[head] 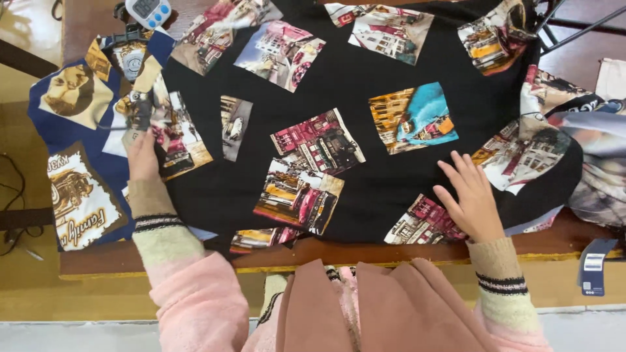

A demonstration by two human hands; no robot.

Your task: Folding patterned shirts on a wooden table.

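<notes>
A black garment [365,85] printed with colourful street and building pictures lies spread over a wooden table [417,251]. My left hand [142,156] pinches the garment's left edge, its fingers closed on the cloth. My right hand [471,195] lies flat on the lower right part of the garment with its fingers spread, holding nothing. Both arms wear pink sleeves with cream and black striped cuffs.
A navy blue printed garment [72,130] lies under the black one at the left. A small white digital timer [147,12] sits at the table's top left. More printed cloth [587,130] is bunched at the right, with a dark hang tag [593,266] dangling off the edge.
</notes>
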